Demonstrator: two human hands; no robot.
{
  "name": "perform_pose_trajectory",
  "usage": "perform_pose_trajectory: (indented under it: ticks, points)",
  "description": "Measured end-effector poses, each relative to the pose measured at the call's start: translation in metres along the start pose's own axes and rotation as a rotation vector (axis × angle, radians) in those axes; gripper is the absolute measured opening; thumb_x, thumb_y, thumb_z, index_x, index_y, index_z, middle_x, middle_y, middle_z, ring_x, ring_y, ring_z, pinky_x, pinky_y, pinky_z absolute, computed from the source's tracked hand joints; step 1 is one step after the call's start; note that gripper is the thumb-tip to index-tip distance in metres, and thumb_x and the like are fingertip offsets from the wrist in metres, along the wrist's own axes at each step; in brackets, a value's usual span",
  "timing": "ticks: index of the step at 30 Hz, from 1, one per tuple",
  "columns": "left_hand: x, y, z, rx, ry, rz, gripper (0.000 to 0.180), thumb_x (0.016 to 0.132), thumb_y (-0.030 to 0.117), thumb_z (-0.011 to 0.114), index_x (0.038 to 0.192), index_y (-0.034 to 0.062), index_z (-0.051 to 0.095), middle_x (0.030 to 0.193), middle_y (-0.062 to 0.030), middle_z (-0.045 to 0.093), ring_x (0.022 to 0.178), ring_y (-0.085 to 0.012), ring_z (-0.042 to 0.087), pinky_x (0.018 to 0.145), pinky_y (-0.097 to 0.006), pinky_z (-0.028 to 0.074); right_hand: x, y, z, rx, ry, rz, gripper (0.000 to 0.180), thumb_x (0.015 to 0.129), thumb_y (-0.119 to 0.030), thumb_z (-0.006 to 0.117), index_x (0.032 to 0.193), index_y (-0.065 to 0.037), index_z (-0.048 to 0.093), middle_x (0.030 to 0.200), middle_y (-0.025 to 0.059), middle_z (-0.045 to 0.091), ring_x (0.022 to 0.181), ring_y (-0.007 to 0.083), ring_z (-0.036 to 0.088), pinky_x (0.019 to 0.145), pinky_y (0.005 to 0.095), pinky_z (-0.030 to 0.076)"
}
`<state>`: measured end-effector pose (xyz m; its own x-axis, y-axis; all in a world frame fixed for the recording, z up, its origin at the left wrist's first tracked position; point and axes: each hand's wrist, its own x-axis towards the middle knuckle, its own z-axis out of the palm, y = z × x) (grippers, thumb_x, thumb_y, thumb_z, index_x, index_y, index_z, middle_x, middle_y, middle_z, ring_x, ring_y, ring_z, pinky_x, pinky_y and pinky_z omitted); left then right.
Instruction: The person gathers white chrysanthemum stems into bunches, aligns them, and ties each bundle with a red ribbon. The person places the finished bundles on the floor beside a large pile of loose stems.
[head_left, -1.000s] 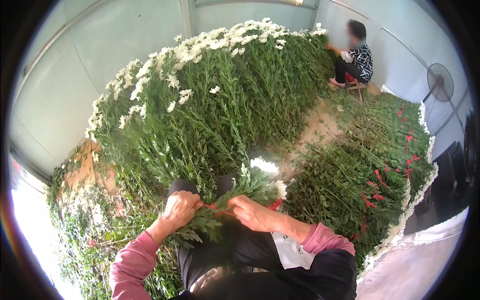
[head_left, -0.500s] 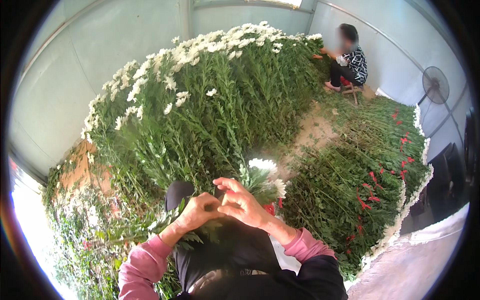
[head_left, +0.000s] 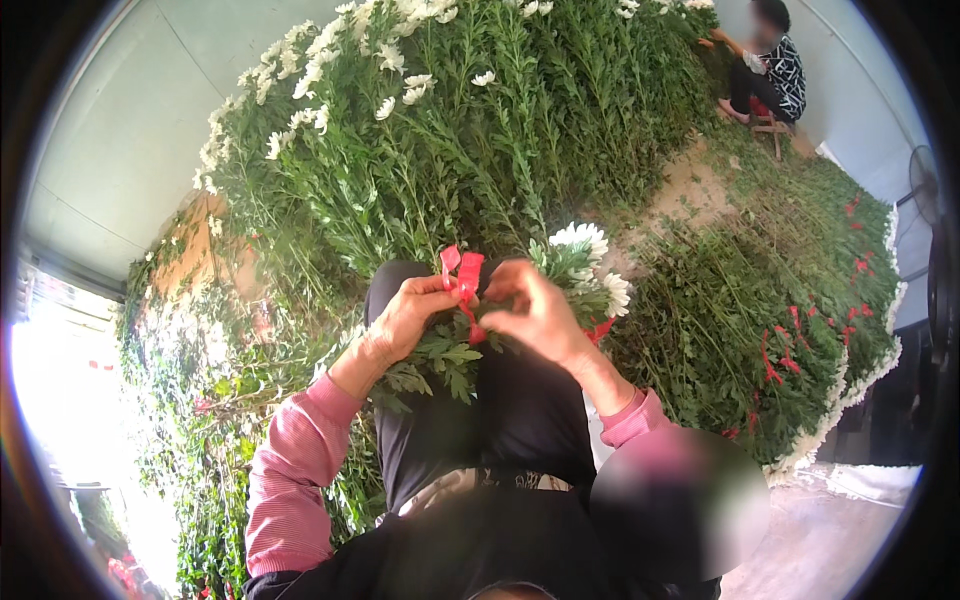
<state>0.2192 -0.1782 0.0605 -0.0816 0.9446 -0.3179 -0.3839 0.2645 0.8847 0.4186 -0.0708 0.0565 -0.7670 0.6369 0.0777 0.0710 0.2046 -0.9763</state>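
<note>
A bunch of white chrysanthemums (head_left: 580, 245) lies across my lap, its blooms beyond my right hand. Its green leaves (head_left: 442, 355) spread beneath my hands, toward the left. My left hand (head_left: 405, 315) pinches a red ribbon (head_left: 468, 275) between thumb and fingertips. Both a loop and a loose end stand up from the pinch, and a strip hangs down over the stems. Just to the right, my right hand (head_left: 538, 312) is slightly blurred, its fingers curved and apart, with nothing visible in them. More red ribbon (head_left: 600, 330) shows beside the blooms.
Tall white chrysanthemums (head_left: 430, 140) are massed in front of me. Bunches with red ties (head_left: 785, 350) lie at right, heads outward. Loose stems (head_left: 230, 430) cover the left floor. Another person (head_left: 775, 75) sits on a low stool (head_left: 770, 125) at far right, near a fan (head_left: 922, 180).
My hands have drawn apart from a close pinch. Red ribbon now stands up from my left fingers, where none showed clearly before. The view has tilted lower and shifted left.
</note>
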Motion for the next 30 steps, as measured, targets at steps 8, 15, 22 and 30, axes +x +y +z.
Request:
perform_pose_trajectory:
  ticks: [8,15,22,30]
  points:
    - [0.001,0.006,-0.008,-0.039,-0.033,-0.017,0.019,0.084,0.004,0.072,0.101,-0.0044,0.070,0.092,-0.0098,0.071,0.084,-0.0165,0.067,0.082,-0.030,0.054,0.004,0.008,0.028,-0.497,0.127,-0.261,0.017,0.074,-0.014,0.075,0.088,-0.009,0.067,0.092,0.0030,0.066,0.087,0.0271,0.062,0.078,0.0397,0.051]
    - [-0.002,0.017,0.013,0.847,0.022,0.356,0.021,0.078,0.007,0.075,0.097,0.0009,0.068,0.086,-0.0102,0.071,0.078,-0.0189,0.067,0.074,-0.032,0.054,0.006,0.017,0.019,-0.319,0.057,-0.195,0.013,0.078,-0.013,0.070,0.086,-0.007,0.062,0.096,0.0055,0.065,0.094,0.0289,0.062,0.081,0.0400,0.050]
    - [0.004,-0.009,0.020,1.183,0.144,0.712,0.028,0.073,0.007,0.073,0.101,0.0044,0.068,0.089,-0.0141,0.069,0.083,-0.0332,0.067,0.072,-0.037,0.054,0.004,0.011,0.017,-0.104,0.044,-0.084,0.019,0.078,-0.008,0.068,0.097,-0.006,0.063,0.095,0.0061,0.065,0.090,0.0286,0.064,0.080,0.0372,0.050]
    - [0.010,-0.019,0.026,1.417,0.345,0.697,0.027,0.076,0.013,0.075,0.098,0.0090,0.060,0.089,-0.0103,0.065,0.074,-0.0325,0.066,0.065,-0.041,0.054,0.003,0.012,0.018,-0.322,0.032,-0.183,0.025,0.082,-0.007,0.068,0.106,-0.006,0.061,0.094,0.0064,0.067,0.091,0.0291,0.066,0.079,0.0376,0.052]
